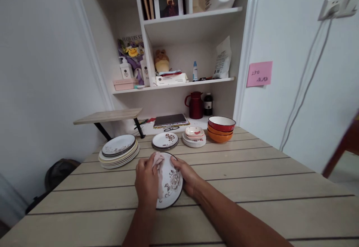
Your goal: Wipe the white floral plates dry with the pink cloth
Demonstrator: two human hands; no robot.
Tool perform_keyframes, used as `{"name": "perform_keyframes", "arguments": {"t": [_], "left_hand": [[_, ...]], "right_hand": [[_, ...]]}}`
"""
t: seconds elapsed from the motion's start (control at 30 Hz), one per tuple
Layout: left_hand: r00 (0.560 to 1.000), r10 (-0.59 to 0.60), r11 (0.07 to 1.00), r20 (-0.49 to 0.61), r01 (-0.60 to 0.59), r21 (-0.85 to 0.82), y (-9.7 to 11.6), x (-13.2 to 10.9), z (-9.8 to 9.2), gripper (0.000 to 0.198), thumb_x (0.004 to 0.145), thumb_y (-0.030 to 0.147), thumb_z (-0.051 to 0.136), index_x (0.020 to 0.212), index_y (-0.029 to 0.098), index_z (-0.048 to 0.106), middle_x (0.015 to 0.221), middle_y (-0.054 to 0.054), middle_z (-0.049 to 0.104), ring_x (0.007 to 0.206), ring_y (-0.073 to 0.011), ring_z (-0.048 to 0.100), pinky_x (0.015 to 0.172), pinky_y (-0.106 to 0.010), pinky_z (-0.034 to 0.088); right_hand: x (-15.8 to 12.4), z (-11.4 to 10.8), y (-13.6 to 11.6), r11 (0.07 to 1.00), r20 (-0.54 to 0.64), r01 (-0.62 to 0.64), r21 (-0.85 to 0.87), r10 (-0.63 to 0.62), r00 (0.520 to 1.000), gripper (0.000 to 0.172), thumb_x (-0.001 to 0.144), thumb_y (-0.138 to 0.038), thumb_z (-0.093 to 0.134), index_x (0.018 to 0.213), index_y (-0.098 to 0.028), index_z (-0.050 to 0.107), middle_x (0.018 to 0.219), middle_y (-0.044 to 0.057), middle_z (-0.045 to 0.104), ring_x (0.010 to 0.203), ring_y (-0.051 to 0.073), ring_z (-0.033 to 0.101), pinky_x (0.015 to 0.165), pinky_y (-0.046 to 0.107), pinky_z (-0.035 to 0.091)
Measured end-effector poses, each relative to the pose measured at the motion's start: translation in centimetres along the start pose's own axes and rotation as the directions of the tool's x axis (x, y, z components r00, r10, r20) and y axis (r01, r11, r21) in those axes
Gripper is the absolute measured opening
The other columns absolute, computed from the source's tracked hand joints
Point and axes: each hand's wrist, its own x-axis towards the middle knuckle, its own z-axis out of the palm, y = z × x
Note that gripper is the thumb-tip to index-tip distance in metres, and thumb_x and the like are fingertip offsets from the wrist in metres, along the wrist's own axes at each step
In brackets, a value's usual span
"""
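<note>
Your left grip [146, 181] is clenching a pale pink cloth [160, 183] and pressing it flat against the face of the flowered plate [173, 181]. Your right grip [188, 178] is grasping that plate by its right rim, with the fingers curling over the dark edge. The flowered plate is lying on the worktop [252, 179] directly in front of you, and the cloth is covering its left part.

Four piles are standing along the back of the worktop. At the left a stack of large plates [119, 150] is sitting with a dark-rimmed one on top. Next to it a low stack of patterned plates [165, 141] is resting. Just beside that, a pile of small white dishes [194, 139] is carrying a little dish with red marks. At the right a red bowl [221, 123] is nesting in the orange bowls [219, 135] and showing a white inside.

On the shelf, the bouquet wrapping [131, 47] is showing the words "FLOWERS ST", cut off by the shelf upright. On the wall, a pink sticky note [259, 74] is bearing handwriting that is looking like "250" on its first line. The rest of it is too small to read.
</note>
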Motion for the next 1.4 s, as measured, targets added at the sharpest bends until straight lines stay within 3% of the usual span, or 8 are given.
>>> {"name": "perform_keyframes", "arguments": {"t": [0.3,0.53,0.73,0.83,0.93,1.07,1.23,1.4], "left_hand": [[0.998,-0.013,0.982,0.058,0.002,0.189,0.4,-0.2,0.0,0.036,0.090,0.025,0.043,0.123,0.026,0.057,0.100,-0.007,0.052,0.100,-0.0222,0.048,0.078,-0.031,0.044],[0.960,0.198,0.980,0.197,-0.197,-0.021,1.4,-1.1,1.2,0.047,0.083,0.008,0.046,0.125,0.027,0.055,0.102,-0.005,0.053,0.101,-0.0190,0.048,0.089,-0.031,0.044],[0.925,0.295,0.953,0.239,-0.268,-0.138,2.0,-1.4,1.1,0.053,0.081,0.006,0.044,0.129,0.027,0.052,0.105,-0.005,0.051,0.103,-0.0192,0.047,0.092,-0.033,0.043],[0.957,0.234,0.972,0.174,-0.228,-0.053,1.7,-1.1,0.8,0.051,0.083,0.008,0.045,0.130,0.029,0.051,0.104,-0.006,0.051,0.103,-0.0199,0.047,0.090,-0.032,0.043],[0.997,0.075,0.993,0.035,-0.078,0.092,1.0,-0.5,0.4,0.043,0.087,0.017,0.046,0.129,0.028,0.052,0.102,-0.007,0.050,0.100,-0.0215,0.047,0.086,-0.033,0.043],[1.000,-0.005,0.976,-0.015,0.008,0.218,0.0,0.1,-0.1,0.039,0.089,0.023,0.044,0.126,0.024,0.054,0.097,-0.008,0.052,0.095,-0.0223,0.048,0.081,-0.034,0.043],[0.992,0.111,0.975,0.055,-0.119,0.188,0.7,-0.3,0.1,0.041,0.086,0.018,0.047,0.126,0.024,0.054,0.099,-0.006,0.053,0.096,-0.0212,0.049,0.086,-0.033,0.043],[0.925,0.332,0.940,0.183,-0.340,0.011,2.2,-1.3,1.0,0.052,0.081,0.006,0.045,0.129,0.025,0.052,0.102,-0.005,0.054,0.099,-0.0188,0.050,0.090,-0.030,0.043]], "right_hand": [[0.7,-0.8,-0.5,0.985,-0.225,-0.018,0.169,0.056,0.973,0.034,0.083,-0.039,0.058,0.104,-0.013,0.060,0.086,0.009,0.074,0.081,0.023,0.069,0.084,0.039,0.050],[0.7,-1.4,-1.1,0.976,-0.203,-0.025,0.217,0.070,0.977,0.035,0.086,-0.041,0.052,0.102,-0.012,0.061,0.084,0.009,0.074,0.080,0.022,0.069,0.081,0.037,0.051],[0.4,-1.1,-0.8,0.993,-0.146,-0.049,0.103,0.064,0.987,0.026,0.081,-0.038,0.062,0.093,-0.014,0.062,0.077,0.006,0.073,0.070,0.019,0.067,0.073,0.032,0.050],[0.0,-0.5,-0.5,0.998,-0.089,-0.045,0.049,0.049,0.995,0.026,0.080,-0.036,0.063,0.095,-0.014,0.062,0.080,0.007,0.074,0.073,0.020,0.068,0.075,0.033,0.050],[-0.3,0.0,-0.3,0.999,-0.057,-0.025,0.026,0.026,0.998,0.028,0.080,-0.034,0.062,0.100,-0.014,0.063,0.087,0.008,0.074,0.078,0.021,0.069,0.081,0.035,0.050],[-0.1,0.1,-0.2,0.999,-0.101,-0.004,0.040,0.008,0.995,0.032,0.082,-0.036,0.060,0.104,-0.013,0.062,0.088,0.009,0.074,0.078,0.022,0.069,0.081,0.038,0.051],[0.7,-0.8,-0.8,0.983,-0.219,0.020,0.182,0.020,0.975,0.032,0.084,-0.035,0.057,0.106,-0.012,0.060,0.084,0.009,0.074,0.082,0.022,0.069,0.084,0.039,0.050],[1.0,-1.7,-1.9,0.960,-0.162,-0.021,0.279,0.068,0.984,0.045,0.088,-0.048,0.045,0.103,-0.008,0.061,0.083,0.013,0.073,0.083,0.024,0.069,0.084,0.040,0.051]]}}
